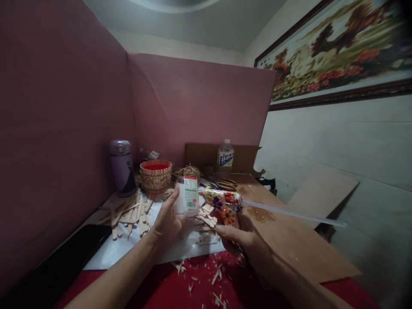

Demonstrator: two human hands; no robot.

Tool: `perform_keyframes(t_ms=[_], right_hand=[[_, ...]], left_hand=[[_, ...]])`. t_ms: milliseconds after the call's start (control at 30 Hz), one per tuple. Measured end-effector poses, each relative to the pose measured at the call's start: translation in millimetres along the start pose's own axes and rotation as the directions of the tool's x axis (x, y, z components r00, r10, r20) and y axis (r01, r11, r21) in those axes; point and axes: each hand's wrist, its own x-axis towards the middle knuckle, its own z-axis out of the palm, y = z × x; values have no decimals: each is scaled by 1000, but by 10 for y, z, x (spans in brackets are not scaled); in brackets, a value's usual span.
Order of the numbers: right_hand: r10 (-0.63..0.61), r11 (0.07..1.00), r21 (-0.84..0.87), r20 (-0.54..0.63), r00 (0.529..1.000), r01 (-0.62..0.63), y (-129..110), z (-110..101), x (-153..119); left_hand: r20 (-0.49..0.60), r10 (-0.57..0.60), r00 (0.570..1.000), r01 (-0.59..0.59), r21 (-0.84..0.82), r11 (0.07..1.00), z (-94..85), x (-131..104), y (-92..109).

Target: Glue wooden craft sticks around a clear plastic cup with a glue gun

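My left hand [170,219] is closed around a small clear plastic container [187,197] with a green and white printed label and a barcode. My right hand [240,238] grips a flower-patterned hot glue gun [227,199] by its handle. The gun's nozzle points left at the container, with a small gap between them. A long translucent glue stick [292,213] sticks out of the gun's back end toward the right. Behind and below both hands lie short cut pieces of wooden stick [207,219].
Wooden craft sticks [131,212] lie in a pile at the left, near a stick-covered basket [156,176] and a purple flask [122,167]. Behind are twine [189,171], scissors [226,184] and a labelled bottle [225,158]. Brown cardboard [289,240] covers the right; a black phone-like slab [80,244] lies left.
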Motion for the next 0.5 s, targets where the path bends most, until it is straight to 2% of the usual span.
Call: perform_keyframes(t_ms=[133, 233, 333, 500], right_hand=[[-27, 999, -17, 102, 994, 29, -9, -38, 1], [-20, 995, -93, 152, 988, 35, -14, -62, 4], [-5, 989, -144, 120, 993, 22, -19, -49, -11], [21, 992, -127, 69, 997, -12, -28, -14, -22]], left_hand=[[23, -26, 999, 27, -18, 999, -29, 7, -18], [26, -69, 997, 70, -37, 997, -26, 2, -26], [11, -93, 996, 94, -56, 994, -5, -4, -30], [46, -66, 997, 70, -90, 993, 4, 5, -36]])
